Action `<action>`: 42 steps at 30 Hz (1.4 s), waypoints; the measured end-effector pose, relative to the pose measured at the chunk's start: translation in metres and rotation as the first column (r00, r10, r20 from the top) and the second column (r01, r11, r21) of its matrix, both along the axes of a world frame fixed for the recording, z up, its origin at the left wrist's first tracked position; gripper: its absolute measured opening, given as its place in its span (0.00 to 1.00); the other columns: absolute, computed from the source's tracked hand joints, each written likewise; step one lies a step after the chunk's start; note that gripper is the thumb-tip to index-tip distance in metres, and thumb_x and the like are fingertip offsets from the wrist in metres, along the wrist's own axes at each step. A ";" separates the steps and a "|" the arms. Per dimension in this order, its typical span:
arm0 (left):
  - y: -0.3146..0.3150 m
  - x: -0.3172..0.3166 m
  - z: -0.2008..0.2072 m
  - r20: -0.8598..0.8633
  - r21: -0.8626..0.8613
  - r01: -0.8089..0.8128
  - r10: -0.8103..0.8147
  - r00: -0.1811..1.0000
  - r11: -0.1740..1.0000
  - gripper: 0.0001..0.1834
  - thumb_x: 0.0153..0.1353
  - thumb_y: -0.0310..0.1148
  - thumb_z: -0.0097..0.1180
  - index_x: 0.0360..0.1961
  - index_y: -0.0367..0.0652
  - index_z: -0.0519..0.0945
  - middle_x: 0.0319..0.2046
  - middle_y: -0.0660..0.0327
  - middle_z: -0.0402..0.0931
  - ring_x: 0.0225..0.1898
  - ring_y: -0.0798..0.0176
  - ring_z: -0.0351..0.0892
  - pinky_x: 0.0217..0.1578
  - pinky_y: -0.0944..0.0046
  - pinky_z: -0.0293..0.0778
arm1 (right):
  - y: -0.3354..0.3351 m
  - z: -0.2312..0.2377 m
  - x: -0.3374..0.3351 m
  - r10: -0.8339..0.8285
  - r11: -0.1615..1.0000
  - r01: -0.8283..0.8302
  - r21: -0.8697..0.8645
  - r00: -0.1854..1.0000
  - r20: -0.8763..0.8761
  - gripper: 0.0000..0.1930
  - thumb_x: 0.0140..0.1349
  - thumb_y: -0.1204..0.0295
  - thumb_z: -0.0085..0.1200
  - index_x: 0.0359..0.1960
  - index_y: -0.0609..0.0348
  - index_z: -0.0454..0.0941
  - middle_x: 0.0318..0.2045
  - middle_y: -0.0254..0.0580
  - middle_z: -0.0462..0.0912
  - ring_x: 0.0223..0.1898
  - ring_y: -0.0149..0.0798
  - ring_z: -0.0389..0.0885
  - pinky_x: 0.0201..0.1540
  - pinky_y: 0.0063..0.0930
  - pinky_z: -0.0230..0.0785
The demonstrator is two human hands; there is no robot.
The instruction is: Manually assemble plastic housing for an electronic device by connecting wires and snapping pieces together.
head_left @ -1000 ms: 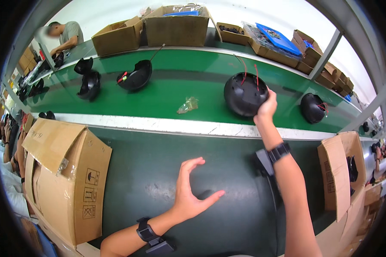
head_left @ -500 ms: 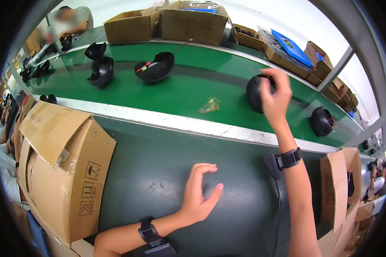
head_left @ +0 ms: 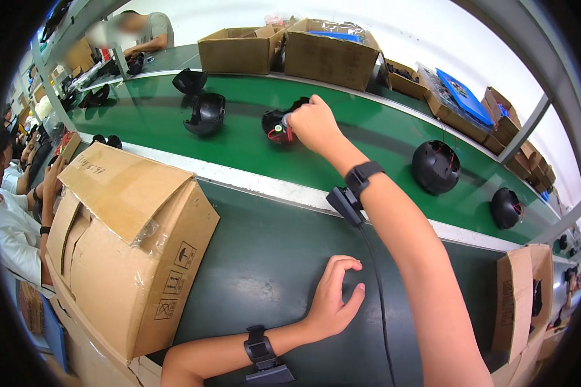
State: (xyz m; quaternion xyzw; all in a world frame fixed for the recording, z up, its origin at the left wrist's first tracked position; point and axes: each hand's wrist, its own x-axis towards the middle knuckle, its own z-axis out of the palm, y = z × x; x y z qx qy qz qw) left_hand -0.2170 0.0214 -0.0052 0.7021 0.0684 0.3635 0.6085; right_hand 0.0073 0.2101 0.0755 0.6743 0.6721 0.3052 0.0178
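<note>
Head view: the right hand (head_left: 313, 122) is reaching out over the green conveyor belt (head_left: 239, 145), fingers closing around a black dome-shaped shell (head_left: 279, 126) with red wiring showing at its edge. The left hand (head_left: 334, 300) is resting on the dark tabletop (head_left: 258, 251), fingers loosely curled, holding nothing. A large cardboard box (head_left: 132, 245) is sitting just to its left. 2 more black shells (head_left: 436, 166) are riding the belt to the right.
</note>
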 end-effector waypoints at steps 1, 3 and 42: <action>0.001 -0.001 0.001 -0.006 0.014 -0.027 0.027 1.000 1.000 0.17 0.55 0.17 0.53 0.46 0.36 0.69 0.46 0.51 0.68 0.49 0.54 0.73 0.54 0.59 0.67 | -0.008 0.006 -0.006 -0.062 0.989 0.053 -0.136 0.996 -0.067 0.04 0.53 0.71 0.57 0.25 0.52 0.84 0.26 0.38 0.85 0.32 0.40 0.83 0.44 0.33 0.69; -0.001 -0.001 0.002 -0.003 0.018 -0.029 0.029 1.000 0.999 0.17 0.54 0.17 0.53 0.47 0.36 0.69 0.46 0.51 0.67 0.49 0.54 0.73 0.54 0.59 0.67 | -0.039 0.013 -0.008 -0.062 0.998 0.053 -0.035 0.934 -0.352 0.04 0.52 0.70 0.60 0.26 0.54 0.84 0.25 0.40 0.85 0.30 0.39 0.83 0.41 0.33 0.71; 0.051 0.046 0.052 0.120 0.796 0.026 -0.200 0.972 0.605 0.09 0.46 0.26 0.56 0.30 0.36 0.76 0.34 0.52 0.79 0.35 0.49 0.78 0.43 0.52 0.72 | -0.305 0.039 -0.087 0.053 0.975 -0.001 0.221 0.972 -0.230 0.05 0.43 0.71 0.57 0.22 0.56 0.74 0.23 0.32 0.68 0.27 0.35 0.69 0.28 0.27 0.60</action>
